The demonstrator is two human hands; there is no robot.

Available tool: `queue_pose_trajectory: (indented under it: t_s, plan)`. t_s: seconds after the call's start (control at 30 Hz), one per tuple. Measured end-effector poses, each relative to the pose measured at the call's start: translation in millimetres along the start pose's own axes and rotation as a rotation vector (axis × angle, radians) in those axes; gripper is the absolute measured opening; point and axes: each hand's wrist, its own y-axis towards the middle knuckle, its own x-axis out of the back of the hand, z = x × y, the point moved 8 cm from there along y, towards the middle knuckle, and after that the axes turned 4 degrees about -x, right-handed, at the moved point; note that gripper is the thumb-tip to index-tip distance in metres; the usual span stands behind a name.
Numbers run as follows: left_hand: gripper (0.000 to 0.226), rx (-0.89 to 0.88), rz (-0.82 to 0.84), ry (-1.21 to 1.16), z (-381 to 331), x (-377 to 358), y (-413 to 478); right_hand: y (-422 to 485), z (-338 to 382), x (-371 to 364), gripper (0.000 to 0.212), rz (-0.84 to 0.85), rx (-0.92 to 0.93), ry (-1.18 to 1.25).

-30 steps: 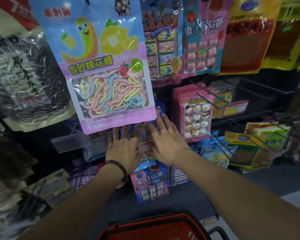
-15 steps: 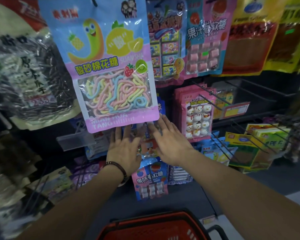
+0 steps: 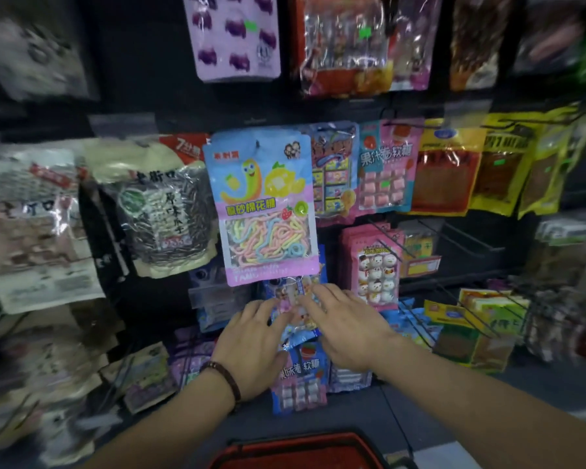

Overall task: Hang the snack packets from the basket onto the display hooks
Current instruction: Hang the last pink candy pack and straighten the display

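Note:
A blue and pink packet of pastel candy strings [image 3: 264, 211] hangs from a hook at the middle of the display wall. Just under it hangs a small blue packet [image 3: 296, 306] with pale sweets. My left hand [image 3: 254, 343] lies flat on that packet's left side, fingers straight. My right hand [image 3: 349, 328] lies flat on its right side, fingertips near the top. Below the hands hangs a blue packet with red fruit and pink squares [image 3: 301, 377]. The red basket [image 3: 301, 450] shows its rim at the bottom edge; its inside is hidden.
Packets hang all over the dark wall: sunflower seeds [image 3: 164, 214] on the left, pink snowman sweets [image 3: 374, 269] on the right, yellow and orange packs [image 3: 450, 170] further right. Bare metal hooks [image 3: 467, 238] jut out at the right. Boxes [image 3: 477, 330] sit lower right.
The view has pulled back and tilted up, showing a higher row of packets. Both hands stay flat on the small blue packet, now a little lower relative to the candy-string packet.

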Motion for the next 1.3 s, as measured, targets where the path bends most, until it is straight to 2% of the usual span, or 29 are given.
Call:
queue_pose_trajectory:
  t_s: [0.1,0.2,0.37,0.53,0.63,0.8,0.97,1.13,1.3]
  plan:
    - [0.066,-0.034,-0.079,0.036,5,41,-11,-4,7,39,0.083,-0.074,0.049,-0.049]
    - [0.070,-0.022,-0.171,0.087,19,83,-14,3,12,83,0.084,-0.157,0.075,-0.101]
    - [0.084,0.084,-0.288,0.114,54,140,4,31,11,142,0.094,-0.178,-0.039,-0.048]
    - [0.098,0.103,-0.287,0.184,72,169,27,66,-1,175,0.101,-0.237,-0.135,0.002]
    - [0.107,0.108,-0.229,0.223,77,170,43,82,-12,177,0.099,-0.232,-0.171,-0.006]
    - [0.135,0.146,-0.197,0.312,87,160,66,100,-25,166,0.128,-0.175,-0.213,-0.074]
    - [0.138,0.159,-0.208,0.326,98,152,87,118,-33,154,0.142,-0.172,-0.236,-0.104]
    - [0.141,0.199,-0.190,0.354,114,147,107,141,-39,149,0.141,-0.158,-0.251,-0.079]
    - [0.131,0.214,-0.171,0.365,126,143,121,158,-41,150,0.129,-0.164,-0.262,-0.036]
